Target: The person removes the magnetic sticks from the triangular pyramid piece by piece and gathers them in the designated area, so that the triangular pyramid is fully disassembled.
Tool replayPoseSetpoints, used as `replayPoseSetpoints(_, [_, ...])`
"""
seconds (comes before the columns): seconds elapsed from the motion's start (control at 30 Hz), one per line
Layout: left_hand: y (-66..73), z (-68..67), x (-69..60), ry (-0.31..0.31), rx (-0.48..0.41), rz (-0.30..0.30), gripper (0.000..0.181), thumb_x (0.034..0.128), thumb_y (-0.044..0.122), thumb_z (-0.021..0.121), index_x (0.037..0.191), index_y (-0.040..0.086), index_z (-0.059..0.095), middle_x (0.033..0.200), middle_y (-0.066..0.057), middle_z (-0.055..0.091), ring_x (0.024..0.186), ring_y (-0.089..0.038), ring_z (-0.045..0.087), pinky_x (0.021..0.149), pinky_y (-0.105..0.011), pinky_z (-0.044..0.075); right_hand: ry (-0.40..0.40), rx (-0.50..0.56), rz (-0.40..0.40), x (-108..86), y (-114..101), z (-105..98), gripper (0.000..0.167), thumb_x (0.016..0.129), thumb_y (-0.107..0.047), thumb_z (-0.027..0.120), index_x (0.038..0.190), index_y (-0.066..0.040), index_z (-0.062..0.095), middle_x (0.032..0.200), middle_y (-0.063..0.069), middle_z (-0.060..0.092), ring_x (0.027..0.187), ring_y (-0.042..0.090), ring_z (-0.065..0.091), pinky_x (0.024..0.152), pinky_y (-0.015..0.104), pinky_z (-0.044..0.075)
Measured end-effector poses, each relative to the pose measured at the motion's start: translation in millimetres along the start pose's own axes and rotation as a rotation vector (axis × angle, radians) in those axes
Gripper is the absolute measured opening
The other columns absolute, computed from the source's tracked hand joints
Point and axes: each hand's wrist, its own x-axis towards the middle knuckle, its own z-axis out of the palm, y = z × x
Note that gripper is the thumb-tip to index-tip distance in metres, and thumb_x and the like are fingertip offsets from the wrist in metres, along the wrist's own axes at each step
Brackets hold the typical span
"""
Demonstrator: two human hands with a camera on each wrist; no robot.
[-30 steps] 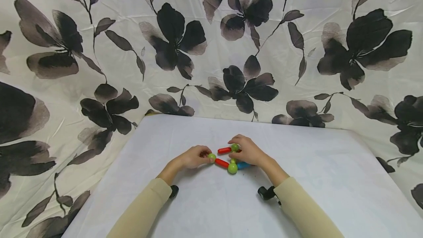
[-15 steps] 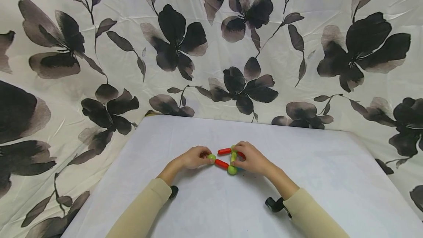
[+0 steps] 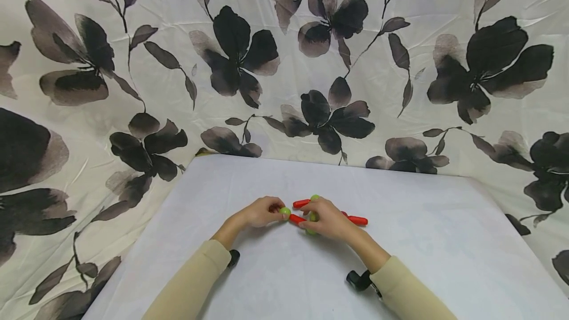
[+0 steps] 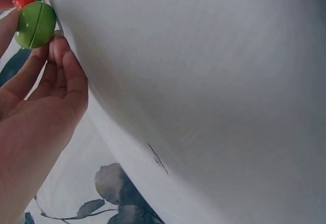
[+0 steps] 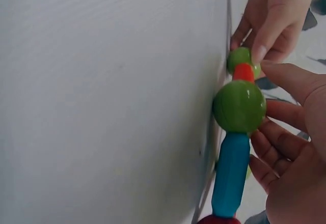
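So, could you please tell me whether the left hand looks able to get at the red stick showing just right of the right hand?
Probably not as things stand: the left hand pinches a green ball, and the right hand lies between it and that red stick.

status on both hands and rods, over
Left hand pinches green ball on red rod. Right hand at second green ball, hold unclear; hides blue rod from head view.
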Motion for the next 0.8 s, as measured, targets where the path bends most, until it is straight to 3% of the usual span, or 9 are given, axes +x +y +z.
replayPoseSetpoints(0.17, [1.2, -0.6, -1.0, 0.007, -0.001, 0.011, 0.024, 0.0973, 0.021, 0.072, 0.113, 0.004, 0.068, 0.09, -0.001, 0.059, 0.086, -0.015, 0.053, 0.079, -0.03, 0.044, 0.002, -0.018, 0.001, 5.9, -6.0, 3.1, 0.033, 0.091, -0.019, 0.079, 0.119, -0.003, 0.074, 0.102, 0.004, 0.072, 0.091, 0.022, 0.055, 0.075, 0.032, 0.046])
replayPoseSetpoints(0.47, [3.2, -0.7, -0.5, 0.003, 0.007, 0.02, 0.024, 0.0979, 0.021, 0.071, 0.114, 0.003, 0.068, 0.091, -0.002, 0.06, 0.086, -0.015, 0.053, 0.08, -0.03, 0.044, -0.003, -0.136, 0.0, 13.3, -8.1, 10.5, 0.011, 0.091, -0.018, 0.08, 0.1, -0.012, 0.081, 0.086, -0.006, 0.072, 0.083, 0.019, 0.053, 0.07, 0.029, 0.043])
replayPoseSetpoints(0.8, [3.2, -0.6, -1.7, 0.002, 0.029, 0.017, 0.024, 0.0983, 0.019, 0.07, 0.114, 0.002, 0.067, 0.092, -0.001, 0.06, 0.086, -0.015, 0.053, 0.08, -0.031, 0.045, -0.031, -0.146, -0.014, 14.1, -12.7, 9.3, 0.011, 0.092, -0.017, 0.078, 0.1, -0.009, 0.08, 0.082, -0.006, 0.072, 0.082, 0.022, 0.055, 0.071, 0.029, 0.041])
